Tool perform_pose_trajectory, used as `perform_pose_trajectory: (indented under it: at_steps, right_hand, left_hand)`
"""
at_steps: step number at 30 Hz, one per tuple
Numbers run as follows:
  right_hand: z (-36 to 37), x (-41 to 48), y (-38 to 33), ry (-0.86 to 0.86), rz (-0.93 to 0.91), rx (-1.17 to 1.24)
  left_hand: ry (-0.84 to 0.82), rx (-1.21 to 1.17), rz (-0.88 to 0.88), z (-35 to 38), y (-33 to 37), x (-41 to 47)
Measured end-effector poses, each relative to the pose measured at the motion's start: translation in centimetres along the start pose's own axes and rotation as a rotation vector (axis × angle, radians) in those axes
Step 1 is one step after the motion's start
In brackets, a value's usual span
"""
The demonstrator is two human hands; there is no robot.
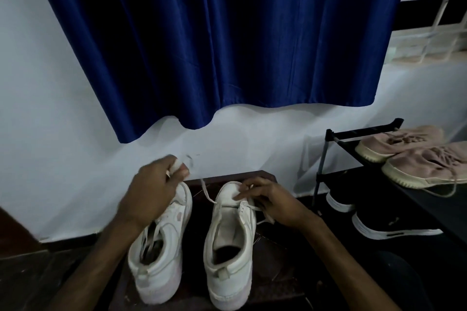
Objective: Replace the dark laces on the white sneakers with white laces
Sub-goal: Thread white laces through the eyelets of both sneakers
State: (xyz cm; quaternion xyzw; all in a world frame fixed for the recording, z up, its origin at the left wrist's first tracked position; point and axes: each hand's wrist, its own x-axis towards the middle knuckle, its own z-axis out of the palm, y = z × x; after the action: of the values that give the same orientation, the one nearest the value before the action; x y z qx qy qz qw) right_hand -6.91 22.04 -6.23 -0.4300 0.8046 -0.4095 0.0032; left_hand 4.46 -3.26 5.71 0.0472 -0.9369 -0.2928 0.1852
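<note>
Fingers of the left hand [151,189] are curled tight around a bunched lace [177,165], white and soft. The hand is lifted a little above the toe of the left sneaker [161,260], and one thin strand of this lace goes down to the front of that shoe. The right hand [273,199] lies on the front part of the right sneaker [227,260]. Its thumb and first fingers pinch a flat lace [207,194], also white, near the eyelets. One loose end of it points away to the left and another end lies under the hand on the right.

We see both sneakers standing side by side, close but not touching, on a dark wooden surface [278,272], heels toward the camera. They are white, of smooth leather-like material, with thick soles and round padded collars. Something dark grey lies inside the left one; we cannot tell what it is.

Behind hangs a blue curtain [227,45] with long folds, before a pale smooth wall [50,108]. At the right stands a black shoe rack [326,159] of thin bars. Pink knitted shoes [404,144] rest on top of it, and black shoes [379,227] with white soles are below.
</note>
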Motion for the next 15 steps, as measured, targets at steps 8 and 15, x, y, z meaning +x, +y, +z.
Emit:
perform_pose_trajectory:
  at_steps: [8, 15]
  right_hand:
    - [-1.7, -3.8, -2.8, 0.139, 0.046, -0.094]
    - [0.6, -4.9, -2.5, -0.044, 0.18, -0.678]
  left_hand:
    - [0.045, -0.094, -0.063, 0.1, -0.9, -1.2]
    - [0.135, 0.006, 0.083, -1.4, -0.7, -1.1]
